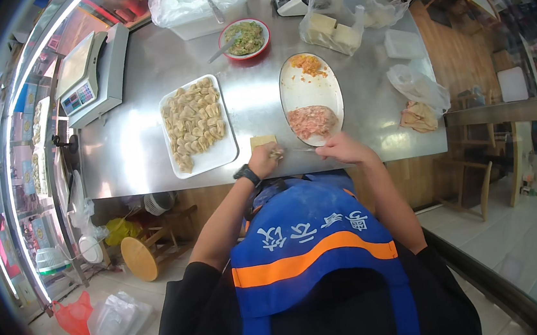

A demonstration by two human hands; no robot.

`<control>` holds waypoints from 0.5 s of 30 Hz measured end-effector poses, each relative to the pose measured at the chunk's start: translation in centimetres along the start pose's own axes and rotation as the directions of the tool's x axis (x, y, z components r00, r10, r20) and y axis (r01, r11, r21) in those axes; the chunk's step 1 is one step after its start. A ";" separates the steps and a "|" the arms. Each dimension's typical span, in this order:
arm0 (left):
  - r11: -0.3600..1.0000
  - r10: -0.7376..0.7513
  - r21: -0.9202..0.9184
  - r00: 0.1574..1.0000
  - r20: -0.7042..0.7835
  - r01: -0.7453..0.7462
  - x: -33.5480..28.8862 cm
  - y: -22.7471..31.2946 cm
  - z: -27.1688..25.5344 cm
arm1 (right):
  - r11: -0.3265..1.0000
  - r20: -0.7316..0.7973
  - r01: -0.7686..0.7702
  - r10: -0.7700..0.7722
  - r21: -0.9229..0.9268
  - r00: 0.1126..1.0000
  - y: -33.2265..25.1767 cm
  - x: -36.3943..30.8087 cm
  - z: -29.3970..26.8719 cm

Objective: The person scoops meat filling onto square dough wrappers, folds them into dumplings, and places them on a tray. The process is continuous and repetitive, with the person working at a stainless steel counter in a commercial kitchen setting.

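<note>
Near the table's front edge my left hand (264, 161) is closed around a small pale dumpling wrapper (276, 154), partly hidden by the fingers. Right behind it lies a stack of square yellowish wrappers (262, 140). My right hand (347, 149) pinches the end of a thin filling stick (302, 150), which points left toward the wrapper. Just beyond that hand, an oval white plate (286, 95) carries pink minced meat (312, 121) at its near end and chopped orange bits (308, 65) at its far end. Left of my hands, a white tray (233, 146) holds rows of folded dumplings (193, 120).
A red bowl (248, 38) of green filling with a spoon stands behind. Bagged wrapper blocks (333, 32), a clear box (404, 44) and a plastic bag (419, 88) are right. A scale (88, 75) stands left; a plastic-covered tub (201, 9) stands at the back.
</note>
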State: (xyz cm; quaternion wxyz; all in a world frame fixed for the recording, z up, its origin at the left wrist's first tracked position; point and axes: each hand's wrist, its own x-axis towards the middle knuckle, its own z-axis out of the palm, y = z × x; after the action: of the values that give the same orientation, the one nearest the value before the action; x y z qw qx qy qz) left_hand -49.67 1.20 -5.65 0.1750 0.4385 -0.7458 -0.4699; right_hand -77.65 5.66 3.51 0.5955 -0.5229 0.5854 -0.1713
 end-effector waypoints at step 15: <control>0.908 -0.417 -0.208 0.745 -0.521 0.363 -2.6 -5.4 -4.9 | 0.885 0.022 -0.355 0.366 0.302 0.930 5.1 -2.8 3.3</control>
State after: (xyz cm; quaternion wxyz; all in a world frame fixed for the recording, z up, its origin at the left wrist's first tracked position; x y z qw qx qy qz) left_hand -42.27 -0.24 -7.47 0.3018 0.6929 -0.5316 -0.3824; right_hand -77.55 11.34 0.01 0.6787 -0.3052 0.6500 -0.1539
